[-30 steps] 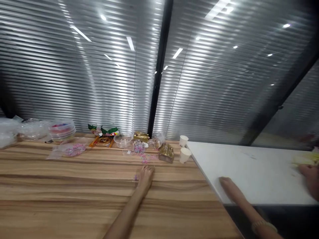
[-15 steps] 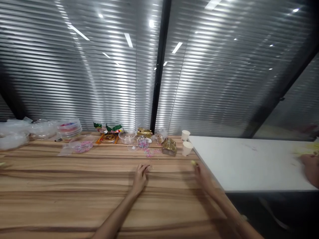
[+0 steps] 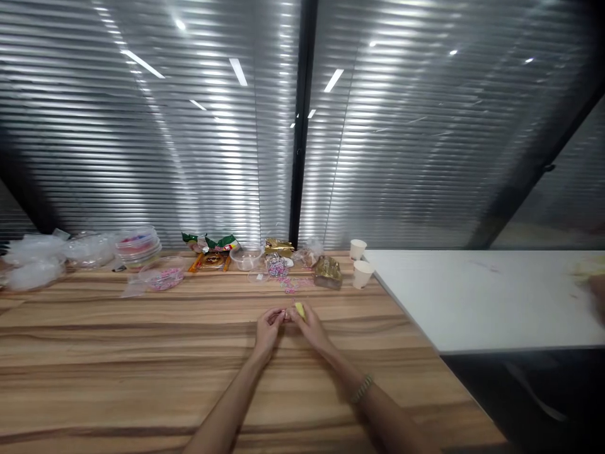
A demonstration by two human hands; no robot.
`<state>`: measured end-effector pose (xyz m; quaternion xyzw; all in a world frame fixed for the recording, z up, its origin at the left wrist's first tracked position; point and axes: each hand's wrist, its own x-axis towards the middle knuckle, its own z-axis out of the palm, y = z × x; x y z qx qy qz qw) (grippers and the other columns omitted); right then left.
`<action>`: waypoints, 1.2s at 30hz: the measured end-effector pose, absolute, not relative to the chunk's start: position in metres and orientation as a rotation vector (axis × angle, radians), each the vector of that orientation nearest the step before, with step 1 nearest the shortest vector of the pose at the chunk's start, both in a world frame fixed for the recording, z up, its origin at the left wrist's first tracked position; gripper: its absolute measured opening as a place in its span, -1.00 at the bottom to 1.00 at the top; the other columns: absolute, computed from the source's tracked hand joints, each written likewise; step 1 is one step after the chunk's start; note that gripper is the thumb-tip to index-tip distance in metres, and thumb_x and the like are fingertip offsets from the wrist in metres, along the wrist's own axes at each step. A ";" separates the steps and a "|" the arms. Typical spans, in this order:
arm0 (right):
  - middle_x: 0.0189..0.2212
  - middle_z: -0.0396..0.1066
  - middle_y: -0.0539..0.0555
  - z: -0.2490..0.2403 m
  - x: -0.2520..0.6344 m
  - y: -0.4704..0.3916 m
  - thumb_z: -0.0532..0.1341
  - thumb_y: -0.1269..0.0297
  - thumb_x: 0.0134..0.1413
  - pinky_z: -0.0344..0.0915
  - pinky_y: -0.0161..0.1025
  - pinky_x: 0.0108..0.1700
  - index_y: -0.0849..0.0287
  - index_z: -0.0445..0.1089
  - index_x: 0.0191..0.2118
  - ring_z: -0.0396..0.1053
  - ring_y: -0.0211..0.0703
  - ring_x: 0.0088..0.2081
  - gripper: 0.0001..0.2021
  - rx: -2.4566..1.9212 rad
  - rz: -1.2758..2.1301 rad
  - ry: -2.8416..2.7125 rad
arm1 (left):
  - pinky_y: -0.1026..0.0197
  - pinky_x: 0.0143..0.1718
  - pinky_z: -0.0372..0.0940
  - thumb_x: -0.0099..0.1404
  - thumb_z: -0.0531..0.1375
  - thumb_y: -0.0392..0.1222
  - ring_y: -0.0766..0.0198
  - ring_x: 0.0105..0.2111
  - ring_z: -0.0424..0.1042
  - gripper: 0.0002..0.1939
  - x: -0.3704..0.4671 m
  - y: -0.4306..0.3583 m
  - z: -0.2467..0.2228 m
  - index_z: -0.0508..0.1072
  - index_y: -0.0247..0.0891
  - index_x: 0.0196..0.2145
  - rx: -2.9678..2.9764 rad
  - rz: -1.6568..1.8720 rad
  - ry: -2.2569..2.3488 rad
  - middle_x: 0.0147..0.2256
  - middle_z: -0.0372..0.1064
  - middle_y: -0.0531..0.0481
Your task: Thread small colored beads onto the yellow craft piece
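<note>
My left hand (image 3: pixel 267 329) pinches a small, pale pinkish thing (image 3: pixel 288 314) above the middle of the wooden table; its kind is too small to make out. My right hand (image 3: pixel 312 328) has come up against that thing from the other side, and its fingers are closed on a small yellow piece (image 3: pixel 300 310). The fingertips of both hands nearly meet and partly hide what lies between them. Just beyond the hands lie scattered pink and purple bits (image 3: pixel 289 285), with a small clear container of similar bits (image 3: pixel 276 267) behind them.
Along the back edge stand two paper cups (image 3: pixel 362 275), a gold-wrapped block (image 3: pixel 328 272), a clear bowl (image 3: pixel 246 258), snack packets (image 3: pixel 212 260), a tub of pink bits (image 3: pixel 163 276) and stacked lidded tubs (image 3: pixel 138 246). A white table (image 3: pixel 454 302) adjoins at right, with a blurred co-worker's hand (image 3: pixel 597 296).
My right hand has moved left with the yellow piece and now meets my left hand, which has stayed nearly in place. The view has shifted slightly.
</note>
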<state>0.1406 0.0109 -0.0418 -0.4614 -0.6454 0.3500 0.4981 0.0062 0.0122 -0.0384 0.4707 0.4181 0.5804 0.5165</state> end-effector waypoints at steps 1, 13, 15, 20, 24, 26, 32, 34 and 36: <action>-0.33 0.37 0.08 -0.040 0.142 0.009 0.11 0.08 0.02 0.24 -0.24 -0.22 0.21 0.26 -0.21 0.31 -0.14 -0.29 -0.69 -1.094 0.873 -1.572 | 0.14 -0.26 0.32 -0.10 0.29 -0.03 0.16 -0.38 0.46 -0.62 0.006 0.012 -0.037 0.47 -0.36 -0.36 1.108 1.390 0.998 -0.39 0.49 -0.16; -0.41 0.39 0.06 -0.029 0.144 0.008 0.18 0.14 -0.04 0.25 -0.28 -0.32 0.22 0.31 -0.32 0.33 -0.17 -0.37 -0.76 -1.084 0.852 -1.558 | 0.20 -0.33 0.33 -0.13 0.32 -0.06 0.20 -0.43 0.45 -0.66 0.011 0.012 -0.029 0.48 -0.37 -0.43 1.054 1.357 0.933 -0.44 0.50 -0.14; -0.39 0.39 0.07 -0.027 0.145 0.005 0.19 0.14 -0.06 0.26 -0.28 -0.31 0.23 0.31 -0.30 0.33 -0.16 -0.36 -0.74 -1.060 0.895 -1.540 | 0.21 -0.36 0.33 -0.11 0.31 -0.05 0.23 -0.47 0.44 -0.66 0.011 0.010 -0.028 0.47 -0.37 -0.43 1.057 1.360 0.939 -0.50 0.48 -0.10; -0.44 0.39 0.03 -0.020 0.145 -0.002 0.22 0.15 -0.09 0.23 -0.31 -0.35 0.23 0.34 -0.34 0.30 -0.20 -0.41 -0.76 -1.035 0.906 -1.607 | 0.23 -0.34 0.30 -0.13 0.33 -0.08 0.22 -0.43 0.44 -0.71 0.010 0.007 -0.026 0.43 -0.35 -0.50 1.101 1.362 0.950 -0.49 0.48 -0.07; -0.47 0.38 0.01 -0.018 0.145 -0.004 0.21 0.18 -0.07 0.20 -0.33 -0.37 0.23 0.35 -0.37 0.29 -0.21 -0.42 -0.80 -1.065 0.842 -1.658 | 0.21 -0.27 0.28 -0.10 0.31 -0.08 0.16 -0.33 0.44 -0.73 0.008 0.006 -0.024 0.47 -0.34 -0.48 1.158 1.335 0.942 -0.40 0.49 -0.12; -0.43 0.39 0.03 -0.018 0.145 -0.003 0.20 0.19 -0.05 0.21 -0.31 -0.33 0.23 0.35 -0.35 0.30 -0.19 -0.39 -0.80 -1.072 0.817 -1.667 | 0.22 -0.26 0.27 -0.08 0.30 -0.09 0.17 -0.32 0.43 -0.73 0.007 0.006 -0.023 0.49 -0.34 -0.45 1.186 1.310 0.943 -0.37 0.49 -0.13; -0.33 0.41 0.09 -0.016 0.147 -0.001 0.14 0.16 0.01 0.23 -0.25 -0.21 0.23 0.34 -0.25 0.34 -0.14 -0.29 -0.75 -1.035 0.834 -1.627 | 0.24 -0.28 0.25 -0.04 0.28 -0.07 0.20 -0.35 0.41 -0.73 0.006 0.006 -0.020 0.51 -0.34 -0.42 1.253 1.250 0.951 -0.36 0.49 -0.13; -0.37 0.41 0.08 -0.017 0.148 0.000 0.13 0.14 0.02 0.24 -0.25 -0.24 0.24 0.35 -0.30 0.34 -0.14 -0.32 -0.75 -1.033 0.835 -1.628 | 0.24 -0.30 0.25 -0.03 0.27 -0.06 0.21 -0.36 0.40 -0.72 0.006 0.005 -0.019 0.51 -0.34 -0.41 1.271 1.243 0.961 -0.35 0.49 -0.13; -0.41 0.41 0.07 -0.019 0.148 0.001 0.14 0.12 0.00 0.24 -0.25 -0.26 0.24 0.35 -0.34 0.34 -0.15 -0.36 -0.75 -1.031 0.833 -1.625 | 0.25 -0.32 0.25 -0.03 0.27 -0.05 0.22 -0.39 0.40 -0.71 0.006 0.005 -0.019 0.51 -0.34 -0.41 1.282 1.242 0.973 -0.38 0.48 -0.12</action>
